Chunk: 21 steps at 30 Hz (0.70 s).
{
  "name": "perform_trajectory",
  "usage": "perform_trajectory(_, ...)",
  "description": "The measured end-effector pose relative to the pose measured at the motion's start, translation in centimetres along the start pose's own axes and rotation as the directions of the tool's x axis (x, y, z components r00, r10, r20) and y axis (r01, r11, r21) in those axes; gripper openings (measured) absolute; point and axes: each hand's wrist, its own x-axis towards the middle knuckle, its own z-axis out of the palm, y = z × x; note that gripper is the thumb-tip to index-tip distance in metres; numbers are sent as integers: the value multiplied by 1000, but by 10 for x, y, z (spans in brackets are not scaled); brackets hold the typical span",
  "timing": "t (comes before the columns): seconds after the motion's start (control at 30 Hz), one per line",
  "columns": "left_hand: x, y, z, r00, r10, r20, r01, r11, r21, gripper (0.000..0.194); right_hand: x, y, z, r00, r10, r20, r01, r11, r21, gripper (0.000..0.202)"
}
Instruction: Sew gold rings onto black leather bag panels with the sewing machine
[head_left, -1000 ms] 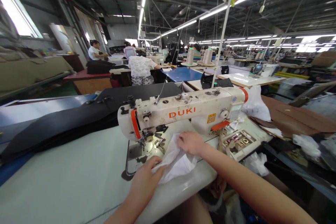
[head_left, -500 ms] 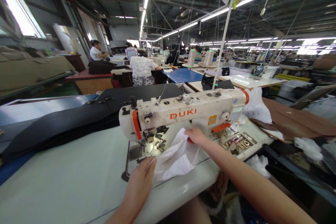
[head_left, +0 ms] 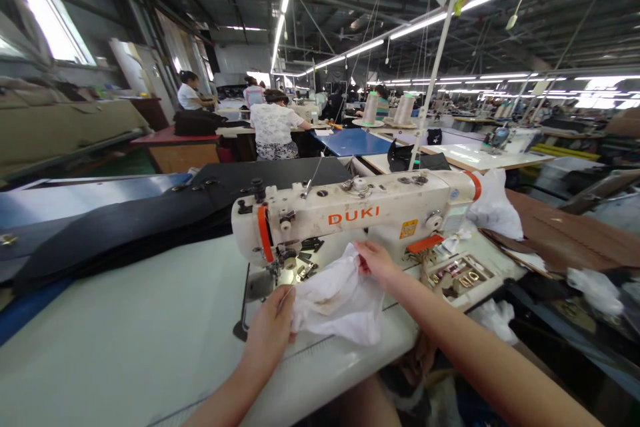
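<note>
A thin white cloth with a brownish stain is stretched between my two hands, in front of the sewing machine marked DUKI. Its left edge is pinched in my left hand, just right of and below the needle area. My right hand grips the upper right corner under the machine arm. The lower part of the cloth hangs loosely over the table edge strip with ruler marks. Small dark metal parts lie on the machine bed behind the cloth.
A parts tray with metal rings sits right of the machine. Dark fabric is heaped along the table's far left side. Brown material and a white plastic bag lie at the right. Co-workers sit at tables beyond.
The cloth has spread flatter and now shows its stain, its lower right part hanging wider. Both hands keep their grip. The view has shifted slightly, moving the scene right.
</note>
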Motion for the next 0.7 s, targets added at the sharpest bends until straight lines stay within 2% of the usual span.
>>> perform_trajectory(0.07, 0, 1, 0, 1000, -5, 5, 5, 1000, -18, 25, -6, 2, -2, 996, -84, 5, 84, 996, -24, 21)
perform_trajectory(0.17, 1, 0, 1, 1000, -25, 13, 25, 999, -29, 25, -14, 5, -8, 980, -199, 24, 200, 976, -86, 41)
perform_trajectory(0.23, 2, -3, 2, 999, -31, 18, 32, 999, -27, 25, -15, 7, -10, 969, -247, 28, 248, 961, -125, 33)
perform_trajectory(0.33, 4, -9, 1, 999, -14, 42, 14, 1000, 12, 28, -11, 7, -10, 959, -284, 11, 282, 946, -158, 7)
perform_trajectory(0.4, 3, -13, -1, 997, 38, 59, -44, 994, 99, 30, -6, 5, -9, 955, -296, -5, 291, 943, -162, 10)
perform_trajectory(0.47, 1, -17, -4, 987, 152, 46, -158, 962, 223, 32, -1, 3, -7, 953, -301, -22, 294, 942, -160, 16)
perform_trajectory(0.57, -5, -23, -5, 923, 384, 7, -358, 854, 378, 36, 6, 0, -3, 953, -300, -50, 289, 945, -153, 21)
perform_trajectory(0.7, -11, -23, 0, 780, 625, 37, -553, 660, 509, 40, 15, -3, 2, 952, -289, -101, 272, 950, -153, 22)
